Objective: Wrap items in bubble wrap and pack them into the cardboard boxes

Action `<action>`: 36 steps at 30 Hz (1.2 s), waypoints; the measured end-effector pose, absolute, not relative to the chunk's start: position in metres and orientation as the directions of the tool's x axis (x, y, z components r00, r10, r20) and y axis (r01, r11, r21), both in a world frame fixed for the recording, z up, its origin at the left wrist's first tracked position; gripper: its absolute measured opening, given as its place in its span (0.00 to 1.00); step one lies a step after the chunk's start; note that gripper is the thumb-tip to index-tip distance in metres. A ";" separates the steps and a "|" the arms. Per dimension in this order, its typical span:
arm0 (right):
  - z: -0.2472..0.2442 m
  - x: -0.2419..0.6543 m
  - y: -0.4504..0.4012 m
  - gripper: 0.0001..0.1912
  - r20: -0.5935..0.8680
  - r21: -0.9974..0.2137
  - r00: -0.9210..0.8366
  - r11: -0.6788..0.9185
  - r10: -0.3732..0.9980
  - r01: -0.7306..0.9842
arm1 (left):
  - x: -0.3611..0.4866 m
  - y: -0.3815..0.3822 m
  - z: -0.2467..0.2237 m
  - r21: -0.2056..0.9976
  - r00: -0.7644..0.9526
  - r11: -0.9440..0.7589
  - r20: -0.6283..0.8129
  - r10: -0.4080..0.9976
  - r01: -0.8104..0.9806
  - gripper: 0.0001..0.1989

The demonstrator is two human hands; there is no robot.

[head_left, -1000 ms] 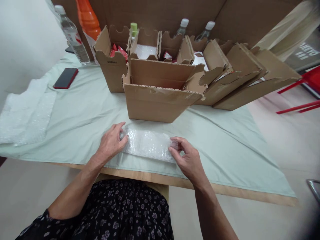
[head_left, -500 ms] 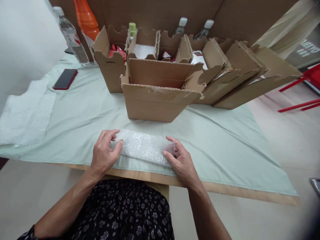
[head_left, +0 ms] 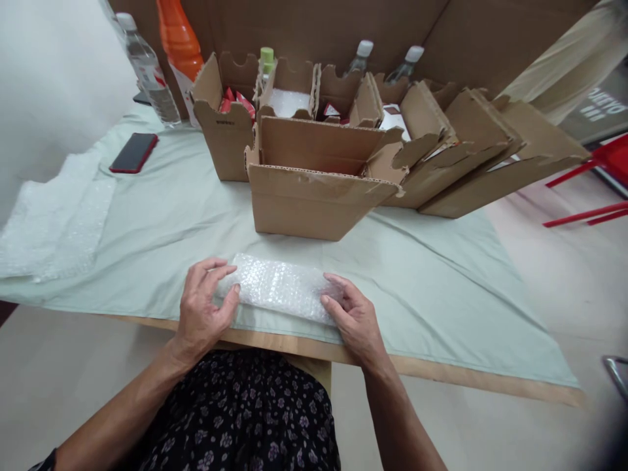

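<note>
A folded strip of bubble wrap (head_left: 279,286) lies on the pale green cloth near the table's front edge. At its left end is my left hand (head_left: 205,306), fingers spread apart, thumb and fingertips at the wrap's edge without closing on it. My right hand (head_left: 356,317) grips the right end between thumb and curled fingers. Just beyond the strip stands an open cardboard box (head_left: 299,206), its inside visible only in part.
Behind stand several cardboard boxes (head_left: 226,147) with red and white items, and bottles, one orange (head_left: 179,39). A phone (head_left: 133,153) and more bubble wrap (head_left: 59,222) lie on the left. A red stool (head_left: 611,163) is at the far right.
The fingers of my left hand have spread a little wider at the wrap's left end. My right hand keeps its grip. The whole view has shifted slightly.
</note>
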State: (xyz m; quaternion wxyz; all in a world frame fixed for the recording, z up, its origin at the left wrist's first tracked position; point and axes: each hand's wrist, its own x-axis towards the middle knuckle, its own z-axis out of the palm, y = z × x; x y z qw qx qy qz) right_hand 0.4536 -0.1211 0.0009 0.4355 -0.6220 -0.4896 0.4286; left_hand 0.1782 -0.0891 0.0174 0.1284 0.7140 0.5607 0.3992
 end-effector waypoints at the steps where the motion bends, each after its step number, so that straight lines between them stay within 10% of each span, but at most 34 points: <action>1: 0.000 0.453 -0.121 0.20 -0.111 -0.961 0.151 -0.145 0.982 0.234 | 0.179 -0.092 0.020 0.700 0.074 -0.306 0.341 0.937 0.645 0.10; 6: -0.002 0.448 -0.122 0.22 -0.098 -0.973 0.166 -0.130 0.981 0.191 | 0.194 -0.116 0.024 0.923 0.411 0.105 -0.264 0.872 0.370 0.10; 12: 0.015 0.437 -0.132 0.25 -0.069 -0.989 0.190 -0.092 0.979 0.117 | 0.205 -0.120 0.019 0.847 0.502 0.529 -0.475 0.723 0.039 0.21; 18: 0.017 0.436 -0.140 0.25 -0.082 -0.996 0.307 -0.085 0.948 -0.005 | 0.213 -0.124 0.018 0.774 0.590 0.623 -0.453 0.669 -0.112 0.17; 25: -0.003 0.433 -0.147 0.31 -0.232 -0.971 0.186 -0.217 0.955 -0.099 | 0.207 -0.112 0.019 0.824 0.290 0.469 -0.387 0.875 -0.318 0.13; 36: 0.003 0.431 -0.156 0.23 0.079 -0.937 -0.106 0.110 0.991 0.332 | 0.201 -0.093 0.009 0.909 0.025 0.376 -0.378 0.926 -0.182 0.20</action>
